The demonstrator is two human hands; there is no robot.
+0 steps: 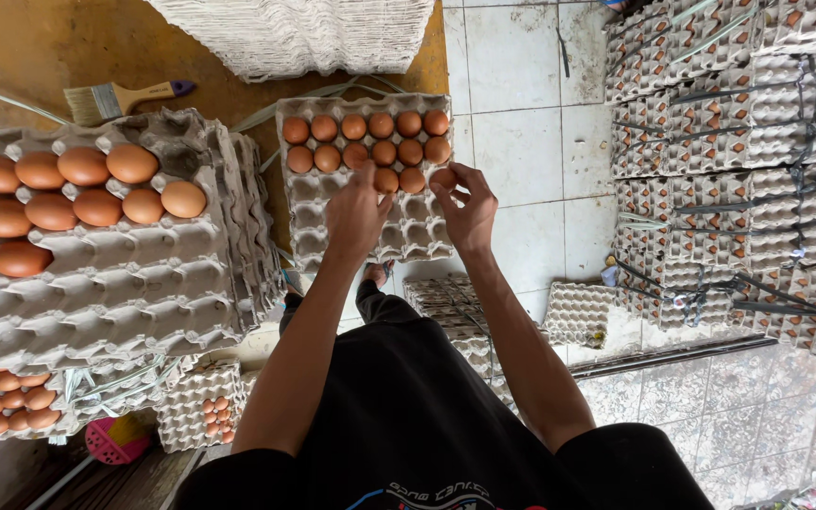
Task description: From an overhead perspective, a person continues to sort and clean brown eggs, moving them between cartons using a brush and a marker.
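Note:
A grey pulp egg tray (306,219) lies ahead of me, its two far rows full of brown eggs (367,127) and a third row partly filled. My right hand (466,210) pinches a brown egg (443,178) at the right end of that third row. My left hand (356,213) hovers palm down over the tray's middle, just below two eggs (399,179) in the third row; I cannot tell if it holds anything. The near rows of cups are bare.
A stack of trays (144,293) at left carries several brown eggs (68,194) on top. A paintbrush (120,97) lies behind it. Piled bare trays (295,33) sit at the far edge. Strapped stacks of egg trays (739,161) stand at right on white tiles (521,142).

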